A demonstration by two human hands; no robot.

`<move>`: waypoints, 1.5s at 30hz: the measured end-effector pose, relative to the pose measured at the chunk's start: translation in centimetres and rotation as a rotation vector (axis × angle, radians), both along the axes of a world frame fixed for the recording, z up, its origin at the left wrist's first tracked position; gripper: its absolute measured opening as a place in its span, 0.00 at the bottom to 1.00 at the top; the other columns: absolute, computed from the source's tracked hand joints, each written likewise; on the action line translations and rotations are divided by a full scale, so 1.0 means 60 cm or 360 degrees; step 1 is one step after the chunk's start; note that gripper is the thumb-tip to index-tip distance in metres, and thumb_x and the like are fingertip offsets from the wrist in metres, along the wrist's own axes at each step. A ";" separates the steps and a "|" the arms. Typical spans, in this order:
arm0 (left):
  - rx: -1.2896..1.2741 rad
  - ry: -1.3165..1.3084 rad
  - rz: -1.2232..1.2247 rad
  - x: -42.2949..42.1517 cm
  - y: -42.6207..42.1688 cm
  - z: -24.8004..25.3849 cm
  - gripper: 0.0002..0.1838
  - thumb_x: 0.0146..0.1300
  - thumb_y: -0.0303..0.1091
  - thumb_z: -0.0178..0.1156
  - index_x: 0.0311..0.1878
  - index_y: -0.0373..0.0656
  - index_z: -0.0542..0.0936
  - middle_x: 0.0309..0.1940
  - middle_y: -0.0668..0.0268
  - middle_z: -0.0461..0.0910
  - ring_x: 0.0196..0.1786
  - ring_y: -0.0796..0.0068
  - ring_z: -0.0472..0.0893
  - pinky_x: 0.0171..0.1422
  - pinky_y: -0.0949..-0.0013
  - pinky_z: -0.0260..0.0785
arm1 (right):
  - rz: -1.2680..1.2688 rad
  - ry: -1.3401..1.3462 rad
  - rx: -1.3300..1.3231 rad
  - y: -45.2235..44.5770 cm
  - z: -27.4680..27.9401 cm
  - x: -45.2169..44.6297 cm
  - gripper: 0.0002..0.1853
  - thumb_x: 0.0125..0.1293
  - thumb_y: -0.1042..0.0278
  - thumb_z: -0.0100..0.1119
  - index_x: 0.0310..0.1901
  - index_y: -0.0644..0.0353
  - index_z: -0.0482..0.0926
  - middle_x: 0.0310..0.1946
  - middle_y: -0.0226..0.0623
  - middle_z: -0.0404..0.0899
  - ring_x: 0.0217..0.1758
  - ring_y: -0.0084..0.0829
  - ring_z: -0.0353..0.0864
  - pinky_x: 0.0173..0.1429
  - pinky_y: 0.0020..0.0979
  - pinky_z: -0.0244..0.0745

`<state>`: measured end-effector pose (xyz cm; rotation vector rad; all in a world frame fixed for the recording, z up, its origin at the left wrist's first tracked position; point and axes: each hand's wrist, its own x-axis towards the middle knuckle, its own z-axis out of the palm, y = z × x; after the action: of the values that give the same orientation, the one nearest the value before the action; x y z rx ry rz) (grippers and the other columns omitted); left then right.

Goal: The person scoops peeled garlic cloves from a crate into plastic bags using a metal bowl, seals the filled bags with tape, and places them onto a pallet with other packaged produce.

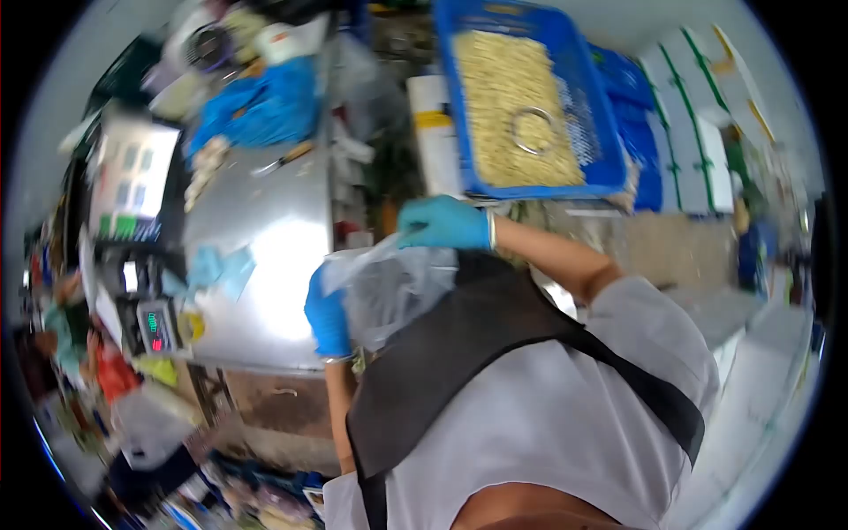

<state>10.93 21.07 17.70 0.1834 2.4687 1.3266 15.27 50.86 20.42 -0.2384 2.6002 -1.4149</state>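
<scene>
A clear, crumpled plastic bag (pixel 389 296) hangs between my two gloved hands, in front of the dark apron. My left hand (pixel 327 314), in a blue glove, is closed on the bag's left edge. At the upper edge of the bag, my right hand (pixel 444 223), in a teal glove, pinches the plastic with closed fingers. Beyond my right hand stands a blue plastic crate (pixel 614 163) holding a bed of pale yellow, noodle-like pieces (pixel 512 97). A metal ring (pixel 554 131) lies on those pieces.
To the left is a metal table (pixel 265 199) with a knife (pixel 287 159), blue plastic bags (pixel 265 106) and a light blue cloth-like piece (pixel 221 269). A digital scale (pixel 155 327) sits at its near left. White foam boxes (pixel 698 115) stand at right. Other people (pixel 66 327) are far left.
</scene>
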 end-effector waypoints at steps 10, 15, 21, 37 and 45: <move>0.0513 -0.0480 0.0614 -0.071 0.293 0.139 0.18 0.66 0.34 0.57 0.57 0.38 0.77 0.24 0.80 0.66 0.20 0.91 0.58 0.24 0.83 0.47 | -0.1221 -0.0433 0.1057 0.697 -0.319 0.042 0.27 0.61 0.60 0.62 0.59 0.64 0.72 0.57 0.53 0.75 0.58 0.48 0.76 0.59 0.41 0.74; 0.0327 -0.0545 0.0485 -0.077 0.394 0.130 0.18 0.66 0.32 0.56 0.58 0.39 0.77 0.28 0.78 0.72 0.24 0.90 0.59 0.27 0.82 0.51 | -0.0618 -0.1005 0.1173 0.762 -0.428 -0.003 0.29 0.57 0.42 0.65 0.47 0.63 0.82 0.46 0.53 0.81 0.46 0.52 0.81 0.52 0.45 0.75; 0.0741 -0.0552 0.0373 -0.090 0.465 0.098 0.20 0.65 0.36 0.59 0.57 0.37 0.73 0.42 0.61 0.80 0.37 0.71 0.81 0.41 0.67 0.76 | -0.0127 -0.0976 0.1211 0.657 -0.305 -0.039 0.21 0.64 0.46 0.54 0.51 0.52 0.82 0.48 0.53 0.80 0.50 0.54 0.80 0.54 0.48 0.73; 0.1088 0.0006 -0.0540 -0.214 0.876 -0.045 0.16 0.69 0.34 0.56 0.55 0.35 0.76 0.40 0.60 0.82 0.41 0.71 0.82 0.49 0.66 0.76 | -0.0168 -0.0381 0.1023 0.785 -0.445 -0.141 0.22 0.69 0.70 0.49 0.65 0.57 0.68 0.58 0.35 0.75 0.55 0.32 0.78 0.60 0.31 0.72; 0.1078 -0.0544 -0.0115 -0.213 0.904 -0.271 0.18 0.67 0.25 0.55 0.60 0.37 0.72 0.40 0.64 0.79 0.39 0.76 0.81 0.42 0.71 0.76 | 0.0383 -0.0787 0.0184 0.723 -0.549 0.109 0.18 0.69 0.67 0.50 0.58 0.61 0.75 0.50 0.35 0.80 0.51 0.32 0.79 0.57 0.33 0.73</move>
<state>-1.88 75.33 1.42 0.1800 1.6530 1.9275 21.81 94.25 -12.52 -0.1545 2.1559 -1.0734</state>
